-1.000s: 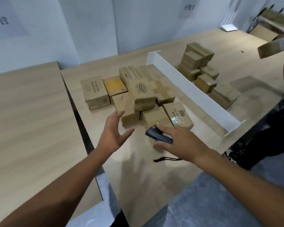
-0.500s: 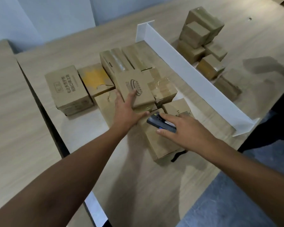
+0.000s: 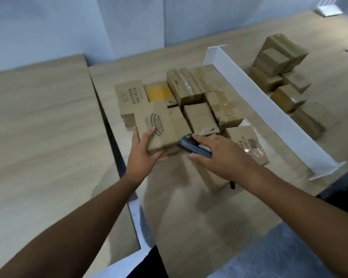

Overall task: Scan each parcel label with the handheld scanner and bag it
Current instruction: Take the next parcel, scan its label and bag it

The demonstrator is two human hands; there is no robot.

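- While the left hand grips the near end of a cardboard box with an oval logo, that box sits tilted on top of the pile of parcels.
- Right hand is wrapped around a dark scanner, just beside that box.
- White divider runs to the right on the table, more boxes stacked behind it.

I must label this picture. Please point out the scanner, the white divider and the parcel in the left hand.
scanner (image 3: 186,145): head view, dark body.
white divider (image 3: 269,111): head view, side wall.
parcel (image 3: 159,125): head view, printed top.
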